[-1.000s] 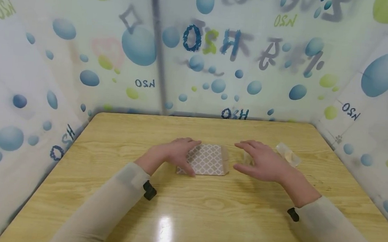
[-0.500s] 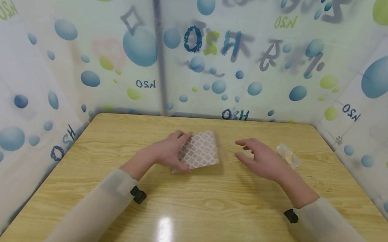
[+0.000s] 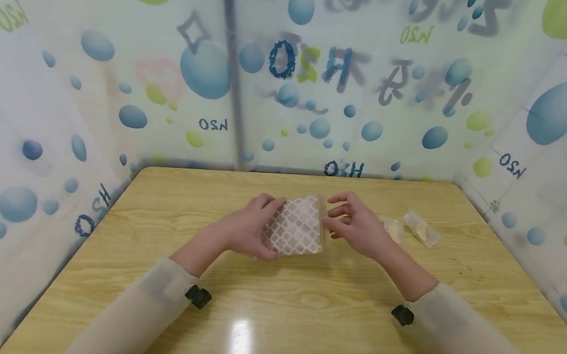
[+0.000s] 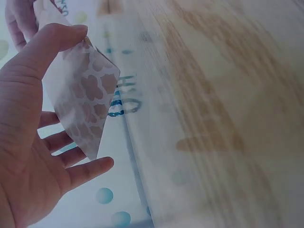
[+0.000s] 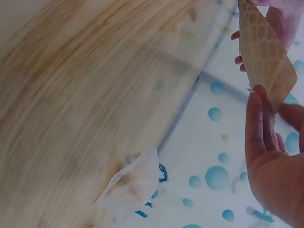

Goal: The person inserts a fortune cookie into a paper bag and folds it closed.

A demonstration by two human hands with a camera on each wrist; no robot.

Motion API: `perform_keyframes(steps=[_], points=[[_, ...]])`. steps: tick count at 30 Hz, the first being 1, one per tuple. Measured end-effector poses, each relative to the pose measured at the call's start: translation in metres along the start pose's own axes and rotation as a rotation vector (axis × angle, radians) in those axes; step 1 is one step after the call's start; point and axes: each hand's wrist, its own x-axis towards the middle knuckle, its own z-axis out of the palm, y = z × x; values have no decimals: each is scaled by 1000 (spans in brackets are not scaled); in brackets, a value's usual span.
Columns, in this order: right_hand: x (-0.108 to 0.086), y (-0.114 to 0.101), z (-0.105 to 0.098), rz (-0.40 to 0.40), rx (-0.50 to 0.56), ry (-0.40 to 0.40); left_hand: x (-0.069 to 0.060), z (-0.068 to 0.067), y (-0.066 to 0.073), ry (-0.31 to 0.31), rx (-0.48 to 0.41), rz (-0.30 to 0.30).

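Though tilted, envelope (image 3: 297, 225) crosswise, flap (image 3: 321, 220) rightward

1. The back wall (image 3: 268, 117) beyond the table (image 3: 291, 327) bears a large mirrored "H2O" (image 3: 308, 64); a smaller one (image 3: 343, 169) sits just above the table's far edge.
2. The left wall (image 3: 53, 120), beside the table, shows mirrored "H2O" (image 3: 95, 206).

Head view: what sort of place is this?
Probably a screened work booth: a printed backdrop rises along three sides of a wood-grain table, where the left hand holds a patterned packet.
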Motion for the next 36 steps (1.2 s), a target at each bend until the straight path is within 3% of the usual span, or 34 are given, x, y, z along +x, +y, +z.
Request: perform_keyframes(steps=[8, 13, 17, 24, 32, 36], points=[[4, -4, 6, -43, 54, 43, 1, 4, 10, 61, 55, 1], [5, -9, 11, -60, 71, 54, 5, 6, 21, 116, 128, -41], [5, -13, 13, -77, 62, 60, 5, 6, 25, 139, 76, -73], [4, -15, 13, -124, 12, 77, 5, 5, 27, 124, -71, -63], [4, -16, 14, -143, -61, 96, 5, 6, 27, 140, -73, -57], [4, -17, 13, -140, -67, 97, 6, 7, 25, 157, -134, -25]])
